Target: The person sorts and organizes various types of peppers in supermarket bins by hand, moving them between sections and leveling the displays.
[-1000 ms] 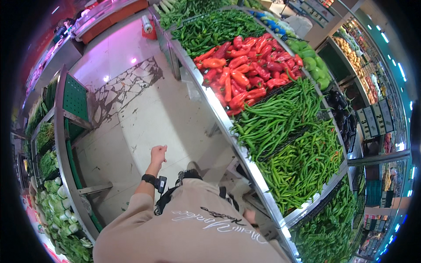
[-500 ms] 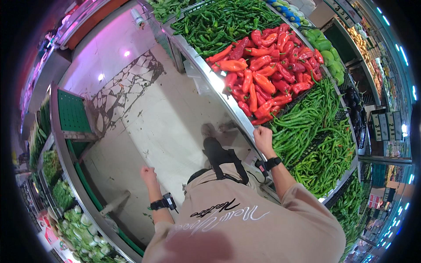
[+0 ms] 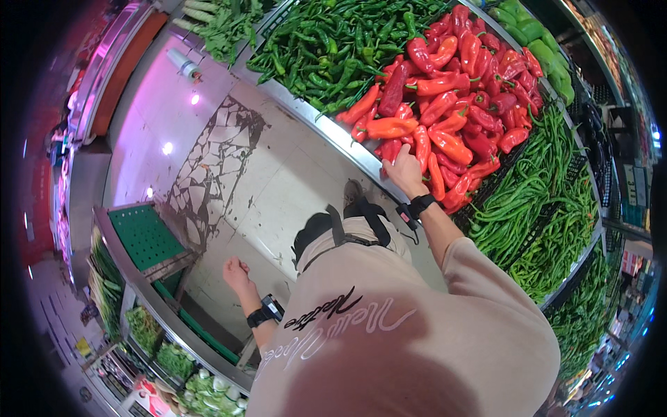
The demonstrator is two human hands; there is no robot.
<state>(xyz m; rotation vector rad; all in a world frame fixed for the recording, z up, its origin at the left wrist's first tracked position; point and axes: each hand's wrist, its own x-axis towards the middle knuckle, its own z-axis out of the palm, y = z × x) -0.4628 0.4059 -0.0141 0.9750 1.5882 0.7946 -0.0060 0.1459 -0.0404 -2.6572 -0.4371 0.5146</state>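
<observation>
My right hand (image 3: 405, 172) reaches over the metal edge of the vegetable stand. Its fingers are parted and touch the front of a heap of glossy red peppers (image 3: 451, 144); none is lifted. The palm side is hidden. My left hand (image 3: 238, 272) hangs over the aisle floor at my side, fingers loosely curled, with nothing seen in it. Dark green peppers (image 3: 316, 52) lie beyond the red heap. To its right are long thin green peppers (image 3: 517, 177). Each wrist wears a black strapped device.
A metal ledge (image 3: 333, 137) runs along the stand's front. Pale green peppers (image 3: 531, 35) lie behind the red ones. Across the aisle is another stand with a green perforated panel (image 3: 146, 236) and leafy vegetables (image 3: 174, 360). A patch of broken-stone paving (image 3: 215, 156) crosses the floor.
My right hand has gone from a closed fist by the stand's edge to parted fingers at the red peppers. The view has shifted forward along the stand. My left hand's fingers have loosened slightly.
</observation>
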